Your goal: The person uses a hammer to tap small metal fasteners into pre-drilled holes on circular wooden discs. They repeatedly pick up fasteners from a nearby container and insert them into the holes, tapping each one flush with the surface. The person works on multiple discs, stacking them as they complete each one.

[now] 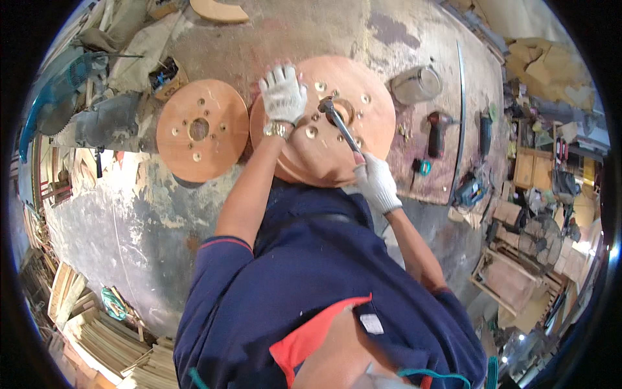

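Note:
A large round wooden disc (366,72) lies in front of me, with a hole at its centre and several smaller metal-lined holes around it. My left hand (285,97), in a white glove with bare fingertips, rests flat on the disc's left part, fingers spread. A watch (277,129) circles that wrist. My right hand (377,187), also gloved, is closed round the handle end of a hammer (343,128). The hammer's dark head is over the disc, just left of the centre hole; whether it touches the wood I cannot tell.
A smaller wooden disc (178,117) sits to the left. On the right are a clear jar (416,85), a power drill (437,135), a tape measure (424,168) and a long metal strip (461,104). A circular saw (55,104) stands far left.

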Demonstrator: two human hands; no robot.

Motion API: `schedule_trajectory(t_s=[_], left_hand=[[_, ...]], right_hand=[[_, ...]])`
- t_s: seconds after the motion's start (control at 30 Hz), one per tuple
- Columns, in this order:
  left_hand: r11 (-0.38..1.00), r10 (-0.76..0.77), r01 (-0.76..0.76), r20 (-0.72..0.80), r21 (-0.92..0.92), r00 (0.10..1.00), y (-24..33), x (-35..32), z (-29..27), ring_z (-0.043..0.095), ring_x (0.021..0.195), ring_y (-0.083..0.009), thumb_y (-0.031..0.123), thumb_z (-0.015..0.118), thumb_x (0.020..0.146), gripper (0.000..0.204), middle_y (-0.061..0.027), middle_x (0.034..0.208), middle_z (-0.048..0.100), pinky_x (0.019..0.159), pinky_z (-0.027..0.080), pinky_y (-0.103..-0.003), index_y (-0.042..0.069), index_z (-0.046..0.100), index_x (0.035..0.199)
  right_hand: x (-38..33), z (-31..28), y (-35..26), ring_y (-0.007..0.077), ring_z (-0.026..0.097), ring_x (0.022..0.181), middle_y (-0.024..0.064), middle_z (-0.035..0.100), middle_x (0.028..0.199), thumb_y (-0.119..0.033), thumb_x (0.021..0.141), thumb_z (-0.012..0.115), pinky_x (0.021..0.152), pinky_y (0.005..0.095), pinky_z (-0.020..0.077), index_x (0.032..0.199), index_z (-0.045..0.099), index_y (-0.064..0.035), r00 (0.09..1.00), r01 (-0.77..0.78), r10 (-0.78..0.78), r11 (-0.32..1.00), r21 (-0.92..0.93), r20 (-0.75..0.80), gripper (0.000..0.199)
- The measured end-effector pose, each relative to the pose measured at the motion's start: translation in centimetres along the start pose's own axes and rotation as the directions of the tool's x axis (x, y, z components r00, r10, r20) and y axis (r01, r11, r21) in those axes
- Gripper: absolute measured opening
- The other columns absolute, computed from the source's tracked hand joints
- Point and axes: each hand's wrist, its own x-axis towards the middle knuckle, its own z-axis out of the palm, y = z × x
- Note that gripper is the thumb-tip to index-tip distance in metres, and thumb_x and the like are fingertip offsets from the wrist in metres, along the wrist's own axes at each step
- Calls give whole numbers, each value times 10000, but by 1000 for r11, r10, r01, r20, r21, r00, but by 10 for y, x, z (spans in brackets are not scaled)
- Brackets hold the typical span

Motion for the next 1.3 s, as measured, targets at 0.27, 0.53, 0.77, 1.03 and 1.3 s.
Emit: schedule_trajectory(t_s=[0.27, 0.53, 0.77, 1.03, 1.3], left_hand=[[998, -28, 36, 179, -41, 983, 0, 8, -18, 520, 1322, -375, 396, 535, 993, 532, -186, 1409, 566, 1091, 388, -545, 74, 531, 1417], [998, -53, 55, 200, -6, 978, -5, 6, -25, 562, 1255, -340, 363, 557, 973, 517, -164, 1358, 600, 1031, 424, -521, 79, 532, 1405], [999, -7, 13, 120, -52, 993, 4, 9, -20, 584, 1198, -334, 347, 575, 950, 485, -145, 1266, 626, 1009, 429, -516, 83, 545, 1356], [996, -54, 61, 105, -60, 993, -9, 9, -14, 609, 1140, -313, 292, 661, 882, 408, -135, 1185, 637, 966, 444, -489, 106, 568, 1233], [991, -61, 72, 94, -115, 994, -3, 27, -15, 630, 1094, -320, 289, 650, 894, 374, -138, 1139, 654, 954, 455, -487, 109, 570, 1212]], right_hand=[[-20, -52, -44, 270, 572, 594, 179, 574, 668, -401, 936, 671, 605, 417, 461, 950, 602, -16, 942, 334, -258, 656, 677, -215, 392], [-3, -77, -95, 317, 639, 618, 192, 615, 673, -397, 944, 668, 590, 440, 485, 946, 645, -52, 975, 110, -66, 974, 201, -214, 345], [-13, -10, -6, 452, 681, 685, 242, 647, 677, -262, 966, 606, 586, 507, 507, 861, 602, -61, 989, 126, -137, 979, -158, -56, 227], [-22, -82, -98, 262, 605, 618, 98, 612, 706, -362, 928, 711, 569, 410, 479, 939, 595, -56, 908, 286, -82, 840, 462, -412, 327], [-8, -39, -24, 475, 643, 680, 259, 627, 704, -322, 1012, 584, 581, 506, 481, 885, 611, -20, 999, -19, 27, 985, -171, 44, 329]])
